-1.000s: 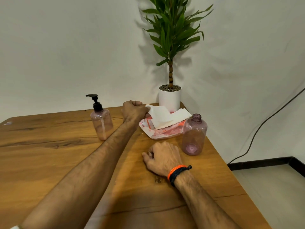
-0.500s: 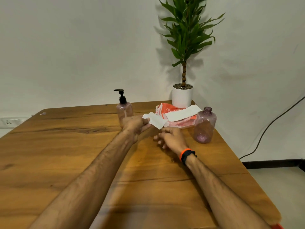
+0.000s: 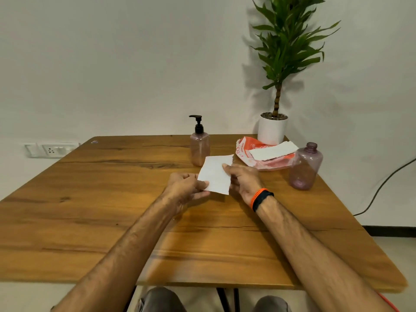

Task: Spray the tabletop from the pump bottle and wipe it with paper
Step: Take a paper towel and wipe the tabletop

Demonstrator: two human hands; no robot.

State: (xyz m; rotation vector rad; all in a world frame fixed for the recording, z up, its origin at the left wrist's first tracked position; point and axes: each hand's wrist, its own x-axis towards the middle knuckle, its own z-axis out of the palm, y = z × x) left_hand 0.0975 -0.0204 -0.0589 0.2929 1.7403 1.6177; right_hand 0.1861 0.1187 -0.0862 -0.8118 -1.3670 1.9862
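Tabletop [image 3: 112, 199]; pump bottle [image 3: 199, 147] upright, spout leftward.

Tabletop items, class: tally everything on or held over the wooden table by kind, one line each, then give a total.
Bottles: 2, pump bottle and open bottle
Paper sheets: 2, one held, one on the packet
Paper packets: 1
Potted plants: 1
Total: 6
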